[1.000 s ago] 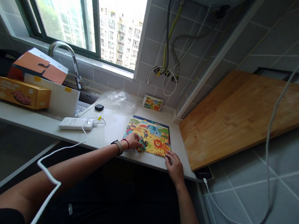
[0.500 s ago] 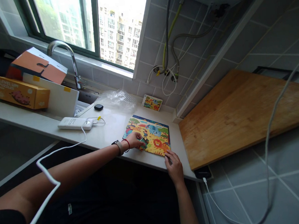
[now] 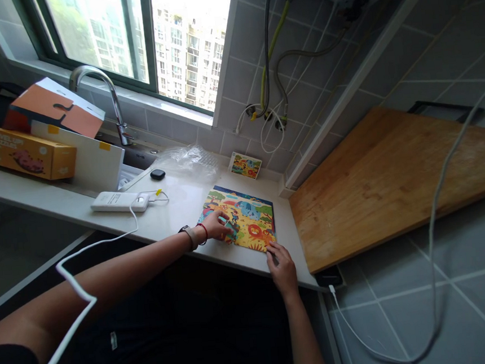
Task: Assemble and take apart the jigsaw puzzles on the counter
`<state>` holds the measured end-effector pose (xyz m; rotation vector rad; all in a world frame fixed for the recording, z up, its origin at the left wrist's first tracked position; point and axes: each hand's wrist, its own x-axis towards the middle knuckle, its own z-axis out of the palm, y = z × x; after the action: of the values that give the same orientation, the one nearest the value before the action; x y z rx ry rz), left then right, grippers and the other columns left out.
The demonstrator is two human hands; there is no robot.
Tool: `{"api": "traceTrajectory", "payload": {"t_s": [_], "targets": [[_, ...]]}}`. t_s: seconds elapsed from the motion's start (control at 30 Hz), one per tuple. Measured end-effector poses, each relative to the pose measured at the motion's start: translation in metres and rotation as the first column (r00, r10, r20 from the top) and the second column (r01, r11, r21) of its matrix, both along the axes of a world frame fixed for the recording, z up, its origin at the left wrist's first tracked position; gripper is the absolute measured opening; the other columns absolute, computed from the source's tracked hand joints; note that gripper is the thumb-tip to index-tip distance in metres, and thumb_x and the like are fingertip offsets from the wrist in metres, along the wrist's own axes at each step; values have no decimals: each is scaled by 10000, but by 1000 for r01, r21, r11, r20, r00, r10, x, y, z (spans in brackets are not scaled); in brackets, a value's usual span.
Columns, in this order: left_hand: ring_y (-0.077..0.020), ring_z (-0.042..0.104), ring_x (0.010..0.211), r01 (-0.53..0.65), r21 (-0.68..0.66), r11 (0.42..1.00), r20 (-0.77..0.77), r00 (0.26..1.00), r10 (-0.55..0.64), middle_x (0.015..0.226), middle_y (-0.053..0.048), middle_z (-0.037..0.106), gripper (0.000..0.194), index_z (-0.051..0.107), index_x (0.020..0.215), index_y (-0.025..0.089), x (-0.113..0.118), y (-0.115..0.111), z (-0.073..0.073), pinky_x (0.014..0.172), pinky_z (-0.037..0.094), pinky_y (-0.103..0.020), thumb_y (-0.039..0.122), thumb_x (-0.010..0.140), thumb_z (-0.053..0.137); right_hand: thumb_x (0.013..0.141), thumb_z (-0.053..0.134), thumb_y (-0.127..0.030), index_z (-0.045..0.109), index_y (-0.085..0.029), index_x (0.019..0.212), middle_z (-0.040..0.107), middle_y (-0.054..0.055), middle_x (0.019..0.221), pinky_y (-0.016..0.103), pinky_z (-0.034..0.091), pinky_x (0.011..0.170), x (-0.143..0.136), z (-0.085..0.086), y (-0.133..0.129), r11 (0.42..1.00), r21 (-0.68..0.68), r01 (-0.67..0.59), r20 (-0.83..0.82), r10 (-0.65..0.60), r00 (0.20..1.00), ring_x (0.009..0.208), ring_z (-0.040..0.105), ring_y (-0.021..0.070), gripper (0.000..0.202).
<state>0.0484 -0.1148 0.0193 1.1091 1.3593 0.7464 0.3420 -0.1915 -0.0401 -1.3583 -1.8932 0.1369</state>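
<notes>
A colourful jigsaw puzzle [image 3: 251,209] with a lion, an elephant and trees lies flat near the front edge of the white counter, a dark blue border showing along its far side. Over its lower left part, my left hand [image 3: 216,225] pinches a small puzzle piece [image 3: 231,231] in its fingertips; the hand hides some of the picture there. Resting at the near right corner of the puzzle, my right hand [image 3: 282,264] touches the edge with slightly bent fingers and the thumb apart. Behind the puzzle, a small picture card [image 3: 245,165] shows a similar scene.
Clear plastic wrap [image 3: 189,159], a small black case [image 3: 157,174] and a white power bank [image 3: 120,201] with a cable lie to the left. Farther left are an orange puzzle box [image 3: 30,154] and the sink tap [image 3: 119,110]. A wooden board [image 3: 395,185] stands at the right.
The view has shifted slightly. My left hand stays over the lower left of the puzzle with only a small movement of the fingers; my right hand stays at the corner.
</notes>
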Motion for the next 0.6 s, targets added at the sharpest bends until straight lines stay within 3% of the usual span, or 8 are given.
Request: {"api": "traceTrajectory", "payload": {"t_s": [0.23, 0.4, 0.6], "targets": [[-187, 692, 683, 84, -13, 996, 14, 996, -84, 728, -12, 666, 452, 615, 774, 146, 0, -1, 8, 591, 606, -301, 314, 519, 948, 943, 563, -285, 768, -216, 1045, 731, 118, 1186, 446, 543, 1022, 0, 0, 0, 1000, 5, 0, -15, 0, 1000, 1134, 666, 256, 239], [-212, 700, 712, 195, 146, 970, -267, 952, -151, 675, -6, 671, 372, 659, 761, 167, 19, -7, 7, 639, 568, -291, 325, 546, 918, 938, 572, -289, 765, -210, 1051, 726, 122, 1194, 448, 540, 1026, 1, -2, 1, 1000, 0, -2, -14, 2, 1000, 1137, 664, 257, 237], [-256, 678, 888, 229, 233, 945, -417, 902, -115, 784, -20, 701, 331, 677, 734, 203, 45, 0, 7, 718, 496, -265, 285, 503, 899, 946, 554, -284, 764, -206, 1055, 727, 124, 1187, 447, 541, 1014, 0, -1, 0, 1000, 10, 1, -10, -1, 1000, 1129, 663, 256, 249]]}}
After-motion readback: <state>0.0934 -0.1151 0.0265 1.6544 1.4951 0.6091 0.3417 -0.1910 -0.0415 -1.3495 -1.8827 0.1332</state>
